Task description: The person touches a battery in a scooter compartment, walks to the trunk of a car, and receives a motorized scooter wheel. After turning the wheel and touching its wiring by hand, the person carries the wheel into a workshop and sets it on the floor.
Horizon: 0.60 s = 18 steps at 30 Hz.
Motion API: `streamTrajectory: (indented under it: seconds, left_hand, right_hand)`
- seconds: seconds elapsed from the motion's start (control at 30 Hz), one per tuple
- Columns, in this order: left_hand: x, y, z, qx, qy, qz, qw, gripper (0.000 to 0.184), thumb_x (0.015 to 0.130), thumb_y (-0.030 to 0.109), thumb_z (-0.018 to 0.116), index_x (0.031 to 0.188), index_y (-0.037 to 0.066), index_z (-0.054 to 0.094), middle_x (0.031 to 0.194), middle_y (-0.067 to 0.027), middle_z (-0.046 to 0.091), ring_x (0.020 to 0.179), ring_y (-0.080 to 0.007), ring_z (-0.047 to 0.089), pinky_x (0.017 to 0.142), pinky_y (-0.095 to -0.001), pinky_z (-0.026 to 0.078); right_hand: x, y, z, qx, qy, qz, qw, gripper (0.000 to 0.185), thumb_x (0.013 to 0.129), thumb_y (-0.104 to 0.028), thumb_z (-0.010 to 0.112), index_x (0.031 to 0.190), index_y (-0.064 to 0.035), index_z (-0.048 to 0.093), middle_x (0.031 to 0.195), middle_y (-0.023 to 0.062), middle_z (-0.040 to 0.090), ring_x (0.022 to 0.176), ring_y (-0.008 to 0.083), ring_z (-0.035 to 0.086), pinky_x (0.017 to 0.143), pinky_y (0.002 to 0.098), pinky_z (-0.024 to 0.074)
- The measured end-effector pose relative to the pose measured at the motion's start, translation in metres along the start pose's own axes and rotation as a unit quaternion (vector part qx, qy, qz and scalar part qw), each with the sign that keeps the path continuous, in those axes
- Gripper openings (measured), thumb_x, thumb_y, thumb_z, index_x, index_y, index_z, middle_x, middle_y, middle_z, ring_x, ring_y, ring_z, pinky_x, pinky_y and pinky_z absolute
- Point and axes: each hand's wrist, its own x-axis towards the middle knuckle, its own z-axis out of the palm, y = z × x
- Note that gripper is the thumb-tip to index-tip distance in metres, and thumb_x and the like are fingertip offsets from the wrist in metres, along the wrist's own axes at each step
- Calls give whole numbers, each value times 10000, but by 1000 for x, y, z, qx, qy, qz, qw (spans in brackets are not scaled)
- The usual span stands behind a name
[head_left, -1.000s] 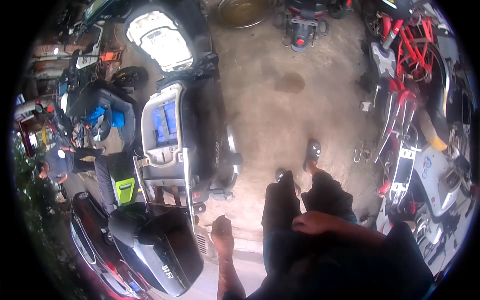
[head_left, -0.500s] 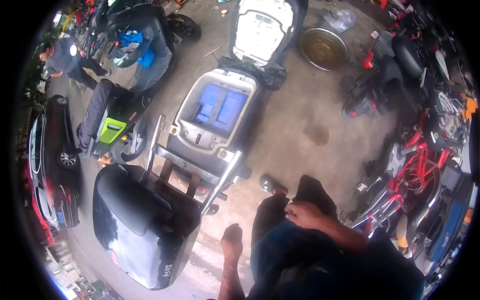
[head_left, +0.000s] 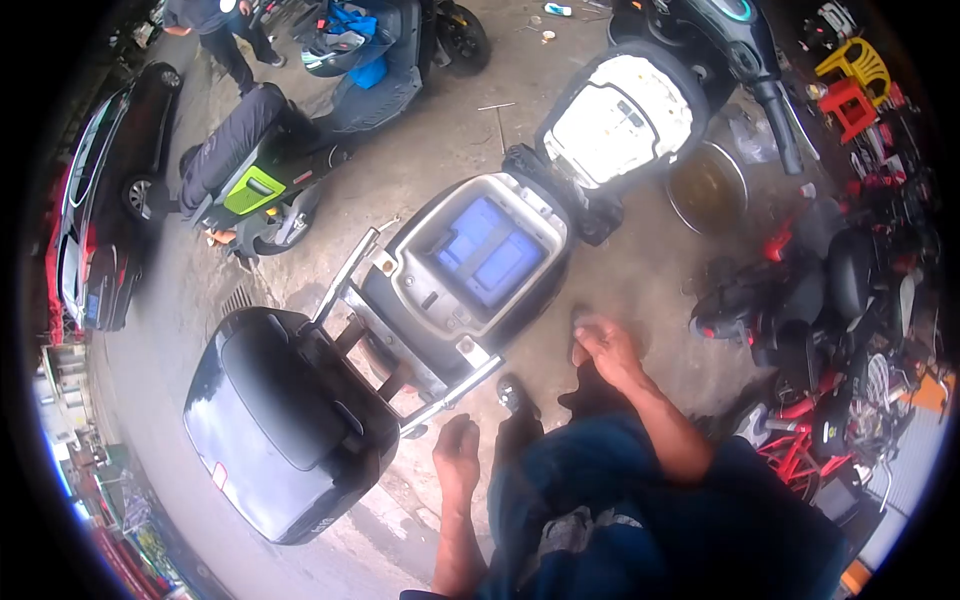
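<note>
My left hand (head_left: 457, 455) is closed, its fingers curled, beside the metal rack at the scooter's rear; it touches nothing outside itself. My right hand (head_left: 607, 350) hangs in front of my body over the floor, fingers curled together; whether either hand holds anything small is hidden. Before me stands an electric scooter with its seat (head_left: 620, 120) flipped up, showing a white underside. The open storage bay (head_left: 405, 275) has a pale rim and a blue battery-like block (head_left: 488, 250) with a dark strap inside. A black top box (head_left: 290, 420) sits on the metal rack (head_left: 345, 275).
A green-and-black scooter (head_left: 255, 190) stands at left, with a person (head_left: 225, 35) behind it and a dark car (head_left: 120, 190) beyond. A T-shaped tool (head_left: 500, 125) lies on the floor. A metal basin (head_left: 745, 185) and parked scooters (head_left: 800, 290) are at right.
My view has turned and shifted, so the scooter's handlebar now shows at the top right. My right hand has moved up and forward, away from my body; the left stays closed near the rack.
</note>
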Motion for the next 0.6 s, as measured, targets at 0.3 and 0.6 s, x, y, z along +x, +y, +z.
streamTrajectory:
  seconds: [0.3, 0.6]
  left_hand:
    - [89, 43, 62, -68, 29, 0, 997, 278, 890, 128, 614, 1128, -16, 613, 1077, -154, 648, 969, -234, 624, 874, -347, 479]
    - [265, 66, 74, 187, 54, 95, 976, 314, 840, 143, 614, 1120, 1, 613, 1072, -172, 639, 1003, -360, 603, 876, -417, 476]
  right_hand:
    - [48, -58, -28, -92, -113, -37, 989, 212, 929, -162, 582, 1076, -11, 598, 813, 110, 682, 671, 174, 660, 651, 302, 507]
    - [111, -102, 13, -239, -81, -123, 960, 197, 859, -169, 639, 1022, -59, 641, 959, 134, 642, 910, 287, 622, 788, 382, 481]
